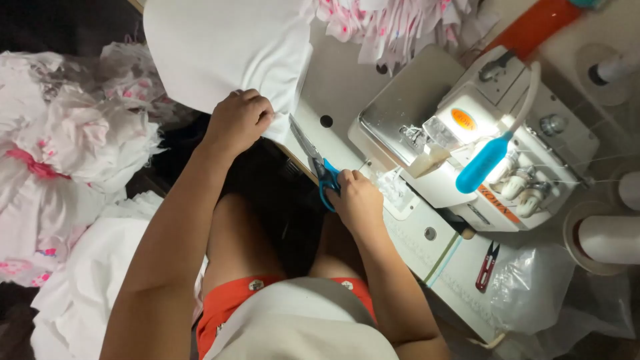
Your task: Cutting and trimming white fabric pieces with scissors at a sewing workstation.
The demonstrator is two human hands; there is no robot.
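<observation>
One pair of blue-handled scissors (pixel 320 170) in right hand (pixel 359 200); left hand (pixel 239 120) grips one white cloth (pixel 227 50)

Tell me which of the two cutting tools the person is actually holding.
The blue-handled scissors, gripped by the right hand at the table edge. The small red thread snips lie untouched on the table, right of the sewing machine.

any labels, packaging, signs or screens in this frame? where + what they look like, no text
Oval label: on the lit top of the white sewing machine, orange with a pale rim.
Strip label: on the machine's front edge near the thread knobs, narrow, orange on white.
Plastic bag: right of the machine base beside the red thread snips, clear and crumpled.
No signs or screens visible.
</observation>
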